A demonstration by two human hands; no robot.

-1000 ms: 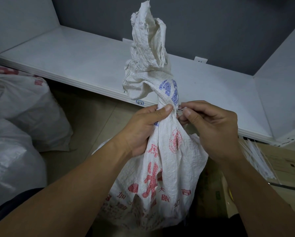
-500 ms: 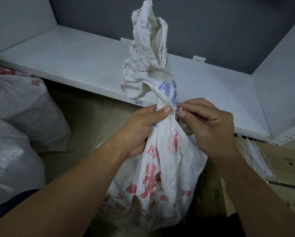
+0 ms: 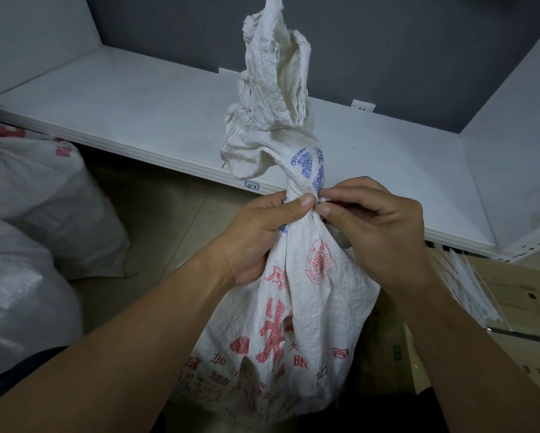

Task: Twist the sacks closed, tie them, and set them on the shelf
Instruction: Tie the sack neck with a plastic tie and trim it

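The soft sack [image 3: 296, 292] is gripped at its twisted neck by the left hand [image 3: 256, 232]; seemingly a tie [image 3: 322, 200] is pinched there by the right hand [image 3: 371, 229].

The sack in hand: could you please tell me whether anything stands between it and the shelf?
Nothing visible does. The sack stands in front of the shelf, and the board in view carries nothing, though the sack's top hides part of it. The left hand grips its neck; the right hand pinches the tie.

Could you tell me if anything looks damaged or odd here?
Only the sack: its top edge is frayed above the twisted neck, which the left hand grips while the right hand pinches a tie.
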